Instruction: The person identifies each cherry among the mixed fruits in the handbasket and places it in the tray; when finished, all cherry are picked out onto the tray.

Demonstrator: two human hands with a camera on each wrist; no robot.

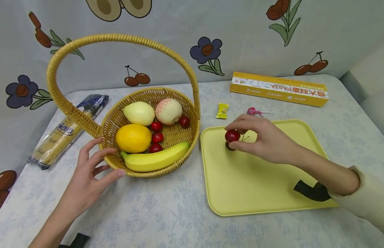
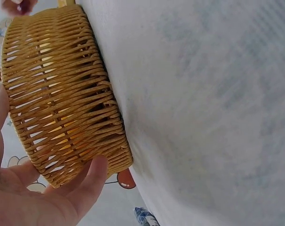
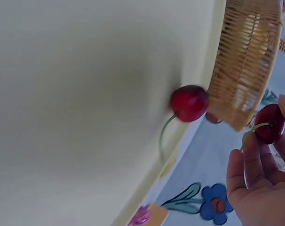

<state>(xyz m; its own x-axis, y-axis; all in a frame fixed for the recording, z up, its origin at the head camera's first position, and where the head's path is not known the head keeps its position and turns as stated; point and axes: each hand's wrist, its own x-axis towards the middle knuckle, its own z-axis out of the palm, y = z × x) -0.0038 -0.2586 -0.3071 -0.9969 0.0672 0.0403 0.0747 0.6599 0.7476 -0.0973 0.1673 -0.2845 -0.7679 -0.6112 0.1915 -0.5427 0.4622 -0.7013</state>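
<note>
My right hand [image 1: 263, 137] pinches a dark red cherry [image 1: 232, 136] between thumb and fingers, over the yellow tray [image 1: 257, 189]. Another cherry [image 3: 189, 103] with a green stem lies on the tray, partly hidden under the held one in the head view. My left hand [image 1: 89, 175] rests with spread fingers against the outside of the wicker basket [image 1: 197, 137], near its rim at the front left. Inside the basket are a banana [image 1: 156, 157], a lemon [image 1: 133, 138], a pale green pear [image 1: 139, 113], a peach [image 1: 168, 111] and several cherries [image 1: 157, 137].
A bag of spaghetti [image 1: 63, 134] lies left of the basket. Behind the tray are a yellow-wrapped candy [image 1: 222, 111], a pink lollipop [image 1: 253, 111] and a long pasta box [image 1: 278, 89]. The basket's tall handle [image 1: 123, 38] arches above it.
</note>
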